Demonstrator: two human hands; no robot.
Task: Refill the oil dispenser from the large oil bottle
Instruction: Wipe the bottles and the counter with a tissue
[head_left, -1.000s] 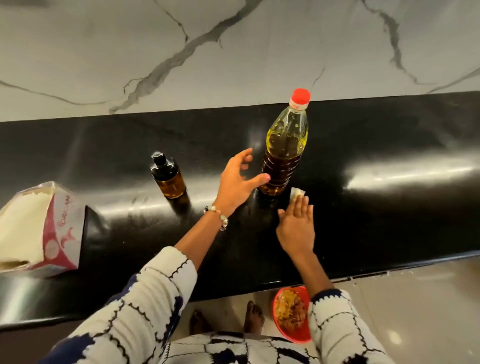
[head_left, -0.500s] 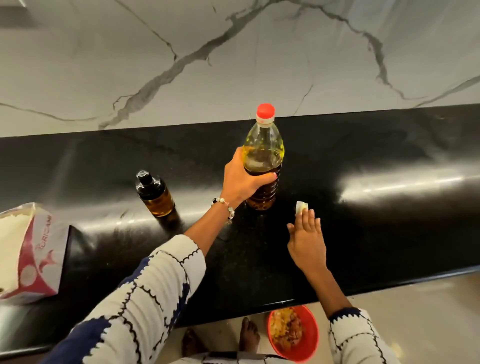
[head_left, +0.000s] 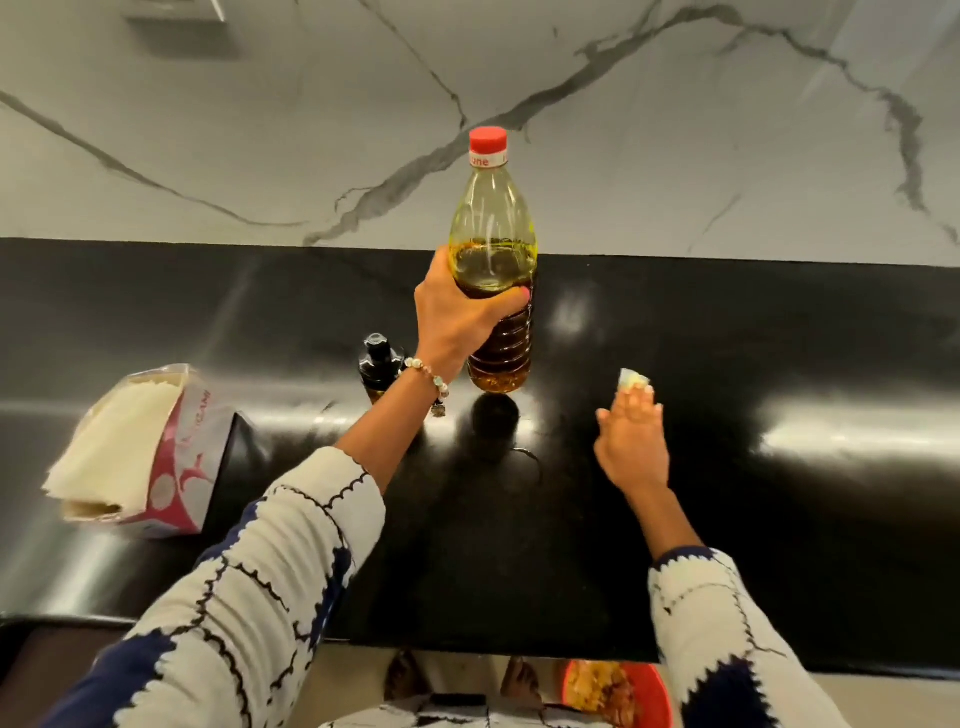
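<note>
Bottle (head_left: 493, 270) got lifted off the surface (head_left: 727, 338), left hand (head_left: 457, 317) fingers wrapped round it, cap still on, right hand (head_left: 631, 441) fingers flat by white scrap (head_left: 631, 378), dispenser (head_left: 378, 369) behind wrist

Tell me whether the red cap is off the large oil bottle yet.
No, the red cap still sits on the large oil bottle, which the left hand grips.

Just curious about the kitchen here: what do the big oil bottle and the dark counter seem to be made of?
Large oil bottle: likely clear plastic, see-through with a ribbed lower body and red screw cap. Countertop: polished black stone, perhaps granite, mirroring light glare.
</note>
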